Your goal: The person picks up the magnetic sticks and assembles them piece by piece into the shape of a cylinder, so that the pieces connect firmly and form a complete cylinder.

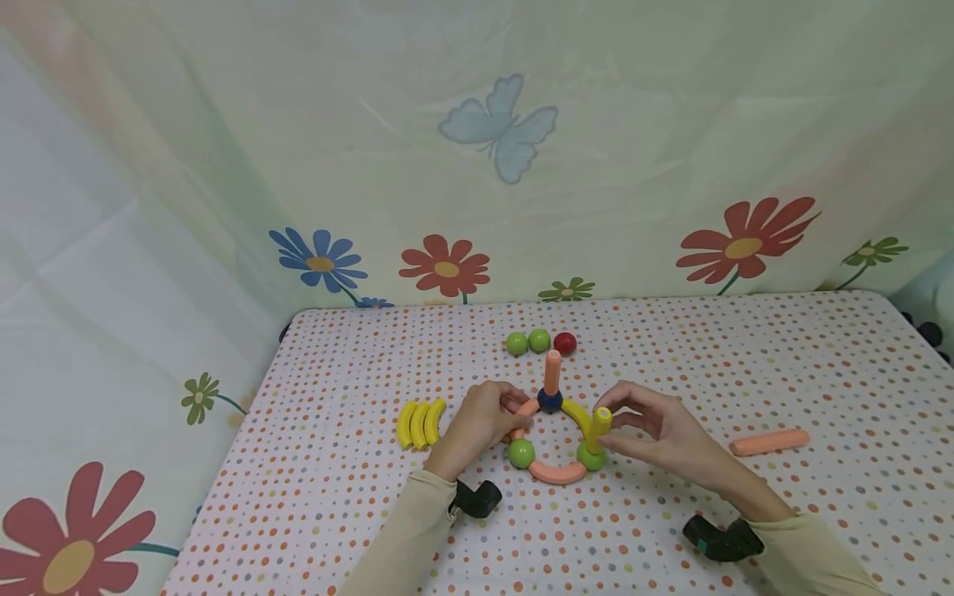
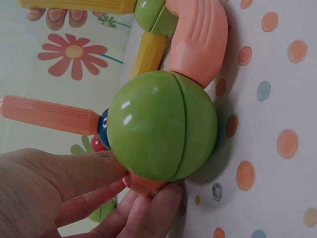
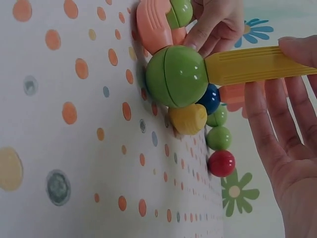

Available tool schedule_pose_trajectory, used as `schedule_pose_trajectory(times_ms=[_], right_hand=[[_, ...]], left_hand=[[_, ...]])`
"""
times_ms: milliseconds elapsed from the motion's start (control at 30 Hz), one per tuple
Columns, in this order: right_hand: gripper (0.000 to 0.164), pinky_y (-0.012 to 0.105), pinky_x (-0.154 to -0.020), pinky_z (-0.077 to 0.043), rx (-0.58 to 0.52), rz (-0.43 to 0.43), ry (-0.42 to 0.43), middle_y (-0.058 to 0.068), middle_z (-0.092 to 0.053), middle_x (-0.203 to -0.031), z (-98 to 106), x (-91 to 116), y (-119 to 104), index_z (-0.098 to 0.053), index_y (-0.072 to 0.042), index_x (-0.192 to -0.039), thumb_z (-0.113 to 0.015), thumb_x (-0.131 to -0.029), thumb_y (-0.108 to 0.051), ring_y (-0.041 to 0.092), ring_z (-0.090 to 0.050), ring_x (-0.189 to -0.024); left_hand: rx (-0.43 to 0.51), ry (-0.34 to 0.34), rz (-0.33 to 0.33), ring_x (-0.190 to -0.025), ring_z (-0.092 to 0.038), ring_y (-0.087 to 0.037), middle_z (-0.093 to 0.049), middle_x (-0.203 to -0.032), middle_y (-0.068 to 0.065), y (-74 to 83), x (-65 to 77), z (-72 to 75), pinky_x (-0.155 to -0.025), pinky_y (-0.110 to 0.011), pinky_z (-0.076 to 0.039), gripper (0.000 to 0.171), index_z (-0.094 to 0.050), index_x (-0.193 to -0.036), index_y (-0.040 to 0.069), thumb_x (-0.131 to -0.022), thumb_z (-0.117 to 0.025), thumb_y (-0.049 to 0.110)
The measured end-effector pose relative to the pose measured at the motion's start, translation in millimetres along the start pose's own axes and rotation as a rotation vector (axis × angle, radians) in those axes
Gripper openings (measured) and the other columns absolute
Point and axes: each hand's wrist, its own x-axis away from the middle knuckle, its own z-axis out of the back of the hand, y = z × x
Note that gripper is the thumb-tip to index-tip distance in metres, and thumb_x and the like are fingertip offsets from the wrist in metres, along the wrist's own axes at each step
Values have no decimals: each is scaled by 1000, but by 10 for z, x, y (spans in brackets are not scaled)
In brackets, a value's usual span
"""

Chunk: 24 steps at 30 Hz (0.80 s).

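A ring of curved rods and balls lies on the table. It has a blue ball (image 1: 550, 401) at the back and green balls (image 1: 522, 453) (image 1: 592, 456) at the front corners. A curved orange rod (image 1: 557, 473) joins the green ones, and a curved yellow rod (image 1: 576, 415) forms the right side. An orange rod (image 1: 552, 372) stands upright on the blue ball. My left hand (image 1: 479, 420) grips the ring's left curved orange rod (image 2: 143, 184). My right hand (image 1: 663, 430) pinches an upright yellow rod (image 3: 252, 65), whose lower end meets the right green ball.
Several curved yellow rods (image 1: 421, 425) lie left of the ring. Behind it sit two green balls (image 1: 517, 343) (image 1: 540, 339) and a red ball (image 1: 565, 343). A straight orange rod (image 1: 770, 442) lies to the right on the dotted tablecloth (image 1: 335, 497).
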Motion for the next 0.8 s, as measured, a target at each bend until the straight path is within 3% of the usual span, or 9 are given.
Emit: schedule_pose_trajectory(times_ms=[300,467,600,800], right_hand=[[38,27,-84,-59,30,52,8,2,-64,-111,-24,-8,-23,-63,2,-116,-77,-84,17,9,-65,-101],[44,28,-85,-59,76,37,13,4,-64,-115,22,13,-45,-61,5,-121,-80,-83,14,8,-64,-102],[52,25,-86,-58,150,35,19,1,-63,-119,234,94,-44,-59,5,-126,-83,-80,13,9,-64,-104],[48,16,-86,-51,372,4,-19,-5,-67,-110,760,362,36,-67,-5,-115,-87,-75,10,4,-63,-100]], left_hand=[[10,-2,5,-65,-61,-9,-69,-86,0,-2,-2,-6,-59,-20,-51,27,-73,-114,1,-89,-82,1],[15,-4,1,-66,-61,-8,-70,-87,0,-4,0,-5,-59,-20,-51,27,-73,-114,1,-89,-82,1],[27,-6,2,-65,-61,-9,-69,-86,-1,-11,-4,-8,-59,-20,-52,26,-73,-113,1,-89,-82,0],[11,2,13,-64,-63,-9,-68,-85,0,6,-6,-13,-59,-20,-54,25,-74,-114,2,-90,-82,2]])
